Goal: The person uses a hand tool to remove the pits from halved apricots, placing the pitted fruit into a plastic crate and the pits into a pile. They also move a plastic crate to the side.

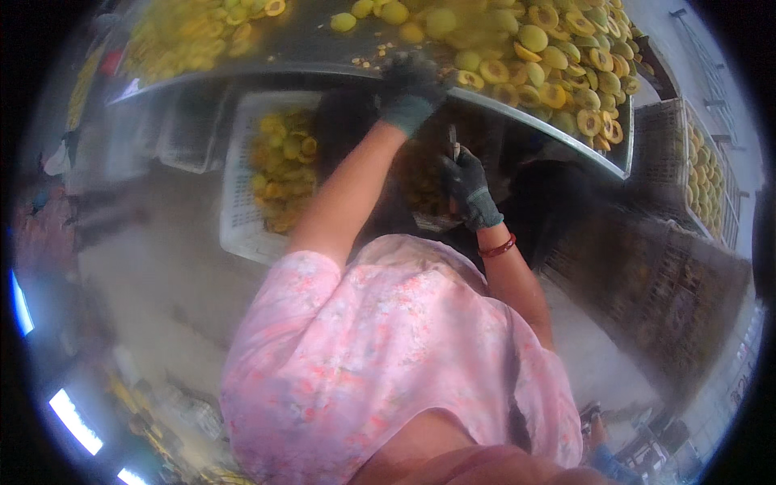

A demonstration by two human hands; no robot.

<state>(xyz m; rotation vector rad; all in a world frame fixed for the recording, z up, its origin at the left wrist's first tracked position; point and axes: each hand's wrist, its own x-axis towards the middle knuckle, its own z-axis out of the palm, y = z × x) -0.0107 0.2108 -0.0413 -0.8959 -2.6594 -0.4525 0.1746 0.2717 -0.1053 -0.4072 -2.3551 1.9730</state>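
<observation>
My left hand [413,85], in a dark grey-green glove, reaches over the front edge of a metal table [339,71]. It is blurred, and whether its fingers hold anything cannot be told. Small pale fruit stones [366,62] lie just beyond it. Below the table edge, my right hand [468,185], gloved alike, grips a small knife-like tool [453,140] that points upward. To the right on the table, halved yellow-green stone fruits [551,94] are heaped, some with brown-tinged hollows facing up.
A white plastic crate [236,182] with cut fruit stands under the table on the left. More fruit [182,45] is piled at the far left. On the right stand a crate of whole-looking fruit [703,176] and stacked dark crates [655,291]. Another person's arm [598,430] shows at lower right.
</observation>
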